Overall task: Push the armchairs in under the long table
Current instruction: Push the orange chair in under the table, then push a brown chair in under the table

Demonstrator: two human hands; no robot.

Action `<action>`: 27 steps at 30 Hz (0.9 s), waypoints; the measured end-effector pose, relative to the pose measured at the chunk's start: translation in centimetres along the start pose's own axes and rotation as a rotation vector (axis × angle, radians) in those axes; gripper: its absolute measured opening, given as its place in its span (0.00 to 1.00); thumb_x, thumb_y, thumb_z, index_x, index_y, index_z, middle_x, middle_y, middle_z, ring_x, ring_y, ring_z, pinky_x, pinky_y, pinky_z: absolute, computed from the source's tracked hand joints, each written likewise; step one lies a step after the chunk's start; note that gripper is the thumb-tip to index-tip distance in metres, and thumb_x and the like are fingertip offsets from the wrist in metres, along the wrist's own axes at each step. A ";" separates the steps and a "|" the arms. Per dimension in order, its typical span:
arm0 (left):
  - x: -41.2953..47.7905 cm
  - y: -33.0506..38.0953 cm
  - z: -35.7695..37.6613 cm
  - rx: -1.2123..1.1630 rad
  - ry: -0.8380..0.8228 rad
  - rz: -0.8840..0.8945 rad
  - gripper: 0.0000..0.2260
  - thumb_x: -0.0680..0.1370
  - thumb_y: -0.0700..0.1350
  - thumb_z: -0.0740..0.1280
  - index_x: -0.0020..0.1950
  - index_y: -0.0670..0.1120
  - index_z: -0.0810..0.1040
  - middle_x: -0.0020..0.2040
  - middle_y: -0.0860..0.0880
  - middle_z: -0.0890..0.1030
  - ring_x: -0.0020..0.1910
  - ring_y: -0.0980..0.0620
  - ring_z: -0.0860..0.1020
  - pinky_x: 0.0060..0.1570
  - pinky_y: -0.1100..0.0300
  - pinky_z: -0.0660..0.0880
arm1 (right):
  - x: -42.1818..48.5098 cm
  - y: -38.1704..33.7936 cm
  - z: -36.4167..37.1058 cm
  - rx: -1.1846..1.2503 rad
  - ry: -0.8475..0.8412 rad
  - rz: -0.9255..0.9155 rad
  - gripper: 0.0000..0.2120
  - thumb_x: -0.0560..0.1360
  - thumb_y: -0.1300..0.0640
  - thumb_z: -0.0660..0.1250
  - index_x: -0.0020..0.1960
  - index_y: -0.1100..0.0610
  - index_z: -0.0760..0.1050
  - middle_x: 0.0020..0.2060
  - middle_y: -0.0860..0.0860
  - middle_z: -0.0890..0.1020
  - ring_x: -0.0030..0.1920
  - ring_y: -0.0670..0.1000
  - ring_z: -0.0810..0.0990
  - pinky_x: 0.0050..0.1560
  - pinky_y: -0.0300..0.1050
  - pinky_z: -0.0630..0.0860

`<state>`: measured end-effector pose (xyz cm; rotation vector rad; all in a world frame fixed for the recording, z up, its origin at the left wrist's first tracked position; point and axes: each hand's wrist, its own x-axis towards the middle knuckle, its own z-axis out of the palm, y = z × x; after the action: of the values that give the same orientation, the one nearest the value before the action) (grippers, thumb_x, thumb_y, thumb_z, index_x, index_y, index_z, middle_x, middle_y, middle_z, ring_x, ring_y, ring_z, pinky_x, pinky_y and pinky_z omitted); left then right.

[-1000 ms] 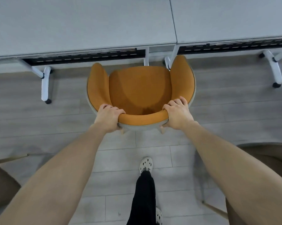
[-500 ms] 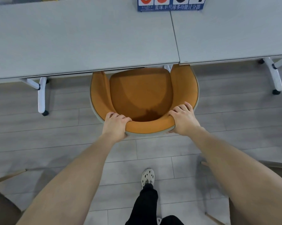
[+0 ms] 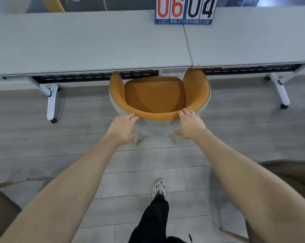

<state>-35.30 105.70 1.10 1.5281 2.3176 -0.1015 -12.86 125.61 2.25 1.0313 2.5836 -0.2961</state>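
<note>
Grey plank floor (image 3: 78, 137) runs under the long table (image 3: 95, 41). The orange armchair (image 3: 155, 95) stands at its near edge, arm tips just under the top, seat mostly in view. Half a second ago both hands gripped the backrest; now the left hand (image 3: 121, 128) and right hand (image 3: 190, 125) are loosened, fingers only touching its rim. I judge this push is ending.

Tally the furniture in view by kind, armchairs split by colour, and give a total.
Orange armchair: 1
Brown armchairs, cut off by the frame: 2
Grey table sections: 2
Total: 5
</note>
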 end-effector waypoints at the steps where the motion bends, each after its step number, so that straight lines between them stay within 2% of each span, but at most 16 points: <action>1: -2.2 -0.3 -0.2 -0.012 -0.003 -0.015 0.34 0.75 0.51 0.76 0.81 0.53 0.70 0.81 0.50 0.70 0.78 0.46 0.70 0.77 0.48 0.68 | -1.8 -1.3 0.3 0.031 -0.002 0.014 0.36 0.74 0.42 0.76 0.75 0.55 0.70 0.72 0.55 0.74 0.75 0.61 0.71 0.73 0.62 0.73; 3: -7.4 -1.0 -0.2 -0.044 -0.042 -0.061 0.30 0.76 0.52 0.74 0.77 0.54 0.73 0.77 0.51 0.75 0.75 0.46 0.74 0.73 0.48 0.73 | -5.7 -4.0 1.3 0.092 -0.059 0.013 0.31 0.77 0.40 0.74 0.73 0.55 0.71 0.67 0.55 0.76 0.68 0.61 0.76 0.67 0.61 0.77; 5: -13.3 -2.0 0.5 -0.051 -0.108 -0.112 0.28 0.78 0.54 0.74 0.77 0.54 0.73 0.76 0.50 0.75 0.74 0.45 0.75 0.71 0.48 0.74 | -9.8 -6.9 2.9 0.116 -0.136 -0.010 0.30 0.78 0.40 0.72 0.72 0.56 0.72 0.67 0.56 0.78 0.68 0.62 0.78 0.65 0.59 0.78; 7: -19.5 -3.1 1.4 -0.052 -0.168 -0.167 0.28 0.79 0.55 0.74 0.78 0.53 0.72 0.77 0.48 0.75 0.76 0.45 0.74 0.72 0.48 0.73 | -13.8 -9.9 5.0 0.105 -0.176 -0.052 0.32 0.79 0.39 0.71 0.75 0.57 0.71 0.71 0.58 0.77 0.71 0.62 0.77 0.68 0.58 0.76; 11: -32.3 -6.3 4.5 -0.068 -0.223 -0.264 0.27 0.80 0.56 0.72 0.78 0.54 0.73 0.77 0.48 0.76 0.75 0.45 0.75 0.71 0.49 0.74 | -22.4 -17.1 8.9 0.113 -0.292 -0.131 0.36 0.81 0.39 0.70 0.82 0.55 0.67 0.79 0.56 0.72 0.78 0.59 0.71 0.76 0.55 0.69; 16: -47.0 -11.6 8.7 -0.101 -0.259 -0.381 0.27 0.79 0.59 0.72 0.77 0.55 0.74 0.75 0.48 0.78 0.74 0.44 0.76 0.70 0.50 0.75 | -31.4 -25.9 12.0 0.081 -0.387 -0.250 0.35 0.83 0.39 0.68 0.84 0.54 0.65 0.82 0.54 0.69 0.80 0.58 0.69 0.78 0.53 0.67; 21: -60.5 -16.8 9.8 -0.109 -0.216 -0.439 0.23 0.79 0.58 0.71 0.74 0.55 0.76 0.71 0.48 0.79 0.69 0.44 0.78 0.65 0.48 0.78 | -37.6 -36.4 14.1 0.061 -0.371 -0.354 0.34 0.84 0.41 0.68 0.84 0.55 0.65 0.81 0.56 0.70 0.80 0.59 0.69 0.76 0.51 0.67; 24: -67.8 -21.1 10.8 -0.094 -0.194 -0.467 0.23 0.80 0.56 0.71 0.76 0.58 0.75 0.74 0.53 0.77 0.72 0.47 0.76 0.67 0.49 0.77 | -40.5 -43.6 15.7 0.058 -0.353 -0.392 0.33 0.84 0.42 0.68 0.83 0.54 0.66 0.80 0.56 0.71 0.79 0.59 0.70 0.76 0.52 0.68; 27: -74.8 -27.1 13.1 -0.085 -0.183 -0.506 0.25 0.79 0.59 0.71 0.76 0.58 0.74 0.75 0.52 0.77 0.72 0.48 0.76 0.68 0.50 0.76 | -43.4 -51.5 17.4 0.036 -0.316 -0.415 0.33 0.84 0.43 0.69 0.83 0.55 0.66 0.80 0.57 0.72 0.79 0.59 0.71 0.75 0.51 0.68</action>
<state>-30.22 25.75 10.32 0.8260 2.4635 -0.2546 -15.20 56.21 6.47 0.4048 2.4806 -0.5601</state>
